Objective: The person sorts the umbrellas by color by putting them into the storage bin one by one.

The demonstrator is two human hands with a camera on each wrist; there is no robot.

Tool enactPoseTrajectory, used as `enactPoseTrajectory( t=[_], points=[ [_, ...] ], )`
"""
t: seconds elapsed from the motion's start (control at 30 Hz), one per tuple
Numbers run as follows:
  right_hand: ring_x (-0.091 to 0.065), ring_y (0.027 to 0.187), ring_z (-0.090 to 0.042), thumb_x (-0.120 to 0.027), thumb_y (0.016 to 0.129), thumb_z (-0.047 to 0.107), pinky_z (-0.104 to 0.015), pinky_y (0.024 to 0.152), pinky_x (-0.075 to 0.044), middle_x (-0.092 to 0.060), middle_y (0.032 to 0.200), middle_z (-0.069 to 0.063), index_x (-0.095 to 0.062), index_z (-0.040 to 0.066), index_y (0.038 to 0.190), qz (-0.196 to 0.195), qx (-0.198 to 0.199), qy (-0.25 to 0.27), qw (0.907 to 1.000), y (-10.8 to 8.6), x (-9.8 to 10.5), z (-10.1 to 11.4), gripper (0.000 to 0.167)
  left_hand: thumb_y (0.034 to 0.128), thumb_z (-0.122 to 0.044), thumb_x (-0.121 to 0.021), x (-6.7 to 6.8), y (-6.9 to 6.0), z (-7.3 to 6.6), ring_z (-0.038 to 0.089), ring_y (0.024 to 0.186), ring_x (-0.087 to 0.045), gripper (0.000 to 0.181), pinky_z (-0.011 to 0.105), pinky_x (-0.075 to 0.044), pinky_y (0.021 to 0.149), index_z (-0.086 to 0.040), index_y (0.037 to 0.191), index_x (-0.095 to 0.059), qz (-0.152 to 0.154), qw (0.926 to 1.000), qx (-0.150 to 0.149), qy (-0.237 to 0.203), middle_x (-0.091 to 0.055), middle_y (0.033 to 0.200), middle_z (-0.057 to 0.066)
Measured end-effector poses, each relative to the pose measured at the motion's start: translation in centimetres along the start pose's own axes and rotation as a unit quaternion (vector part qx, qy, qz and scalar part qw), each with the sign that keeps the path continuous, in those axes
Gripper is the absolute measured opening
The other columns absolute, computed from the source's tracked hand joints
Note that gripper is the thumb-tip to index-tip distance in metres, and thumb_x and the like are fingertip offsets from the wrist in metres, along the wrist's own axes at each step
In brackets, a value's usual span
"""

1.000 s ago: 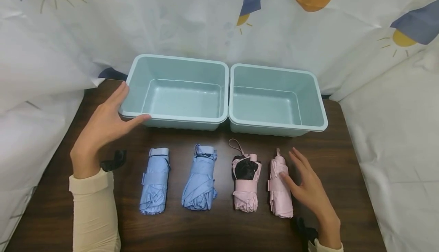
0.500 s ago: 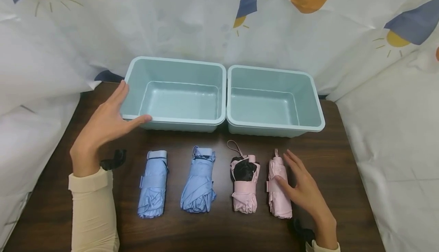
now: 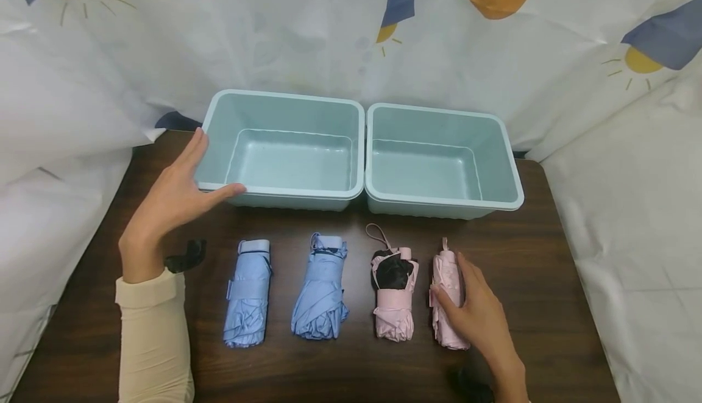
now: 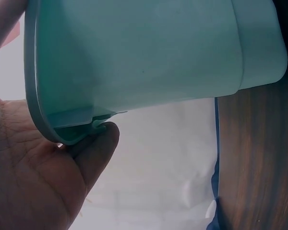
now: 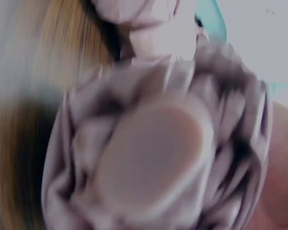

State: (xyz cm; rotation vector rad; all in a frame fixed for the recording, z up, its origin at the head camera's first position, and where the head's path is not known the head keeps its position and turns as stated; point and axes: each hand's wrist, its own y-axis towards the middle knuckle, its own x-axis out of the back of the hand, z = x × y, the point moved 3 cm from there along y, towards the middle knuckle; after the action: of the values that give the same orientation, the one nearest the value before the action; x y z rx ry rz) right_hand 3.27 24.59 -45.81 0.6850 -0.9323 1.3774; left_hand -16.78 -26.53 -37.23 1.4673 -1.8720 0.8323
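Note:
In the head view my left hand point(image 3: 170, 199) holds the near-left corner of a pale blue plastic bin point(image 3: 296, 194). The left wrist view shows the bin's wall point(image 4: 149, 52) close up, with a fingertip point(image 4: 108, 136) tucked under its rim. My right hand point(image 3: 482, 311) straddles a folded pink umbrella point(image 3: 446, 278), thumb across to its left side and fingers along its right. The rounded end of that umbrella point(image 5: 153, 158) fills the right wrist view, blurred; most of the hand is hidden there.
A second pale blue bin point(image 3: 444, 202) stands close beside the first. Left of the held umbrella lie another folded pink umbrella point(image 3: 395, 305) with black inside, and two folded blue umbrellas, one nearer the middle point(image 3: 320, 293) and one farther left point(image 3: 248, 296). A patterned white sheet point(image 3: 307, 31) hangs behind.
My right hand has come in leftward and down from beside the right pink umbrella onto it, closing around it. My left hand stays at the bin's corner.

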Motion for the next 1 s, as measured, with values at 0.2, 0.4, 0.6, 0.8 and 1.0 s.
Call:
enactPoseTrajectory(
  t=[0.2, 0.4, 0.6, 0.8, 1.0],
  points=[
    [-0.068, 0.116, -0.053, -0.066, 0.097, 0.062, -0.069, 0.082, -0.056, -0.052, 0.149, -0.031, -0.032, 0.01, 0.166, 0.026, -0.058, -0.041, 0.9971, -0.3, 0.1, 1.5, 0.093, 0.0903, -0.056, -0.079, 0.0, -0.3, -0.1, 0.045, 0.164, -0.015, 0.116, 0.083, -0.029, 0.113, -0.035, 0.168, 0.005, -0.007, 0.9999, -0.005, -0.014, 0.01, 0.176, -0.016],
    [-0.07, 0.102, -0.054, -0.064, 0.095, 0.069, -0.063, 0.074, -0.056, -0.057, 0.136, -0.039, -0.031, 0.008, 0.166, 0.054, -0.101, -0.064, 0.9913, -0.6, 0.4, 1.5, 0.099, 0.0892, -0.058, -0.08, -0.1, -0.1, -0.1, 0.047, 0.163, -0.018, 0.119, 0.082, -0.031, 0.112, -0.034, 0.168, 0.006, -0.003, 0.9999, 0.001, -0.011, 0.01, 0.177, -0.014],
    [-0.062, 0.122, -0.06, -0.063, 0.095, 0.07, -0.071, 0.091, -0.053, -0.056, 0.144, -0.038, -0.039, -0.007, 0.158, 0.066, -0.113, -0.054, 0.9899, -0.6, 0.1, 1.1, 0.102, 0.0889, -0.057, -0.08, 0.0, -0.1, -0.1, 0.046, 0.164, -0.016, 0.12, 0.082, -0.03, 0.113, -0.031, 0.169, 0.006, -0.003, 0.9999, 0.005, -0.008, 0.011, 0.178, -0.012],
    [-0.067, 0.115, -0.051, -0.066, 0.094, 0.066, -0.066, 0.085, -0.054, -0.062, 0.137, -0.032, -0.049, -0.005, 0.153, 0.052, -0.111, -0.038, 0.9917, -0.6, -0.1, 0.4, 0.093, 0.0888, -0.056, -0.081, 0.0, -0.1, -0.2, 0.045, 0.164, -0.016, 0.121, 0.081, -0.029, 0.114, -0.031, 0.169, 0.006, -0.009, 0.9999, 0.0, -0.013, 0.01, 0.178, -0.011],
    [-0.068, 0.114, -0.048, -0.069, 0.095, 0.059, -0.064, 0.085, -0.054, -0.064, 0.137, -0.029, -0.053, -0.002, 0.149, 0.04, -0.102, -0.029, 0.9935, -0.7, 0.2, 0.3, 0.083, 0.0885, -0.054, -0.082, -0.1, -0.2, -0.1, 0.045, 0.163, -0.02, 0.121, 0.081, -0.031, 0.114, -0.031, 0.169, 0.006, -0.014, 0.9997, -0.004, -0.018, 0.009, 0.178, -0.01]
  ],
)
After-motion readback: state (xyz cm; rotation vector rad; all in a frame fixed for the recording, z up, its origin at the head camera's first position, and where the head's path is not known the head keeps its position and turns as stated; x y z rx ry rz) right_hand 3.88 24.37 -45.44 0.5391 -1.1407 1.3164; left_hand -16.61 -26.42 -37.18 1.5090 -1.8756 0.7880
